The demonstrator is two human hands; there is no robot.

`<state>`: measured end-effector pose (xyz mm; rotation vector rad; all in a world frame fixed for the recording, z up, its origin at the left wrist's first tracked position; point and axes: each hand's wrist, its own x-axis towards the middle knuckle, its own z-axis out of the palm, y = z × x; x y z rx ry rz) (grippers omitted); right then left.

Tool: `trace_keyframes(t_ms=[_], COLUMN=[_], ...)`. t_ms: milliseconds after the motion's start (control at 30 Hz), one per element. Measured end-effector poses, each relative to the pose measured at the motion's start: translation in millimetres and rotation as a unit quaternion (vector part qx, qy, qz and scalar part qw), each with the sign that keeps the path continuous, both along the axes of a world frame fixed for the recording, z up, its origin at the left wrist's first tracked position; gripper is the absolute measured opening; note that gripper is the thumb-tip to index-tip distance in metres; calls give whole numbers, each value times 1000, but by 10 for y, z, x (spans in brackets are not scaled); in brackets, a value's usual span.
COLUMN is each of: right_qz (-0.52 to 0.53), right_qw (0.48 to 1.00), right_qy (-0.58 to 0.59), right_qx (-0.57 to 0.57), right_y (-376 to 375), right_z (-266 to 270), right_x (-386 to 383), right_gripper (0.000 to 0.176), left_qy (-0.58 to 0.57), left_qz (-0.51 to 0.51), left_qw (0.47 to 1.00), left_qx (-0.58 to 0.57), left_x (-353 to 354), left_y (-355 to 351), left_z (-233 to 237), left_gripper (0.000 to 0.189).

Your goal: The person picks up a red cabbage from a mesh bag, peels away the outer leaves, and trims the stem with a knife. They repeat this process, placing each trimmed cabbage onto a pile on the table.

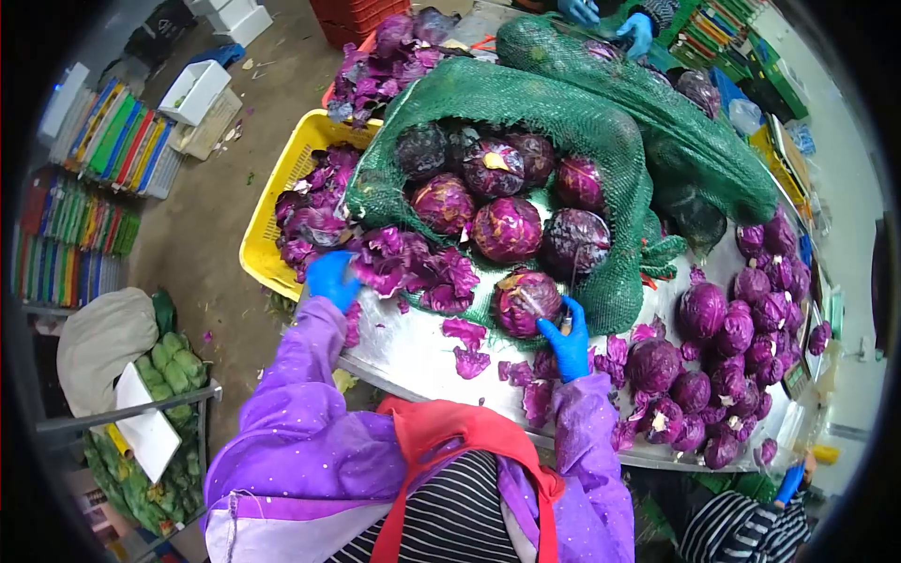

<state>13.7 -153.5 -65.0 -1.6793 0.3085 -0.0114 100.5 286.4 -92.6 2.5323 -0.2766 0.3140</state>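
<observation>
My right hand (567, 345), in a blue glove, grips a small knife (530, 302) whose thin blade lies over a red cabbage (526, 302) at the front of the table. Beside the yellow crate (260, 246), my left hand (332, 281), also gloved, is at the edge of a heap of loose purple leaves (399, 258); its fingers are mostly hidden. More cabbages (507, 228) sit in the open mouth of a green mesh sack (619, 178), just beyond the knife. Torn leaf pieces (471, 362) are scattered on the metal table (408, 352) between my hands.
Trimmed cabbages (727, 352) are piled on the right. Another full mesh sack (723, 169) lies behind. A co-worker's gloved hands (635, 33) are at the far side, and another person's striped sleeve (741, 530) shows at lower right. Stacked crates (113, 131) stand left.
</observation>
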Motion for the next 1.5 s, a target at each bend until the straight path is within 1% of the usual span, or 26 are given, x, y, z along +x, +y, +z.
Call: trace_keyframes(t_ms=[33,67,133,167,200,233,267,300,333,367,400,467,500,600,633,667,733,767,867,900,1000,1033,1133,1167,1400,1500], right_qz=[-4,-22,-24,-44,-56,-68,-78,-75,-61,-49,-38,-35,-30,-4,-9,-13,-19,-35,-5,47,102,105,84,70,72,82], right_qw=[1000,994,998,996,995,995,995,994,994,994,993,999,999,972,973,973,973,984,997,996,982,980,976,978,957,947], right_qy=[17,-13,50,66,55,44,31,12,23,34,45,6,-15,186,187,190,194,170,14,37,49,65,113,90,123,172], right_qx=[-26,-102,11,49,52,57,62,76,85,95,104,37,4,140,138,134,123,44,-80,-64,-154,-153,-164,-174,-251,-261], right_y=[92,126,197,229,264,308,347,367,421,496,528,484,465,514,528,535,519,479,492,493,501,514,544,548,553,540], right_z=[173,72,39,-7,52,158,224,237,295,383,432,188,105,456,418,352,173,20,189,284,187,200,215,137,-40,-115], right_x=[-98,-227,-452,-533,-551,-506,-443,-374,-276,-187,-178,-241,-241,-502,-597,-697,-862,-936,-933,-921,-930,-919,-856,-853,-710,-564], right_gripper=[59,52,42,37,38,39,40,46,46,46,47,46,45,44,39,34,25,21,21,22,21,21,21,25,23,26], left_qy=[32,65,-90,-90,20,77,176,223,302,295,204,244,250,188,130,146,180,218,218,216,270,255,252,256,260,269], left_qz=[87,172,151,107,68,18,8,-21,-53,-85,-79,-58,-40,-105,-142,-159,-157,-152,-152,-152,-122,-120,-111,-108,-124,-127], left_qw=[996,983,974,974,945,932,923,898,871,845,923,864,873,905,929,933,928,915,911,917,908,925,941,940,941,934], left_qx=[6,12,-145,-180,-320,-355,-342,-379,-385,-437,-317,-436,-416,-368,-315,-286,-287,-304,-314,-299,-297,-254,-198,-198,-179,-199], left_x=[48,70,54,-33,-147,-275,-432,-574,-638,-669,-664,-556,-534,-610,-614,-642,-773,-831,-916,-902,-793,-736,-621,-601,-451,-384], left_y=[156,214,-50,-396,-714,-1038,-1359,-1610,-1843,-2087,-2204,-2365,-2367,-2211,-2133,-2046,-1927,-1899,-1968,-1983,-2070,-2106,-2209,-2227,-2270,-2272], left_z=[35,93,414,670,725,731,765,346,276,363,139,212,130,479,461,427,331,294,301,300,295,327,375,385,348,302], left_gripper=[31,29,25,21,22,28,39,51,64,78,88,83,84,87,85,89,94,101,105,108,108,108,108,108,99,95])
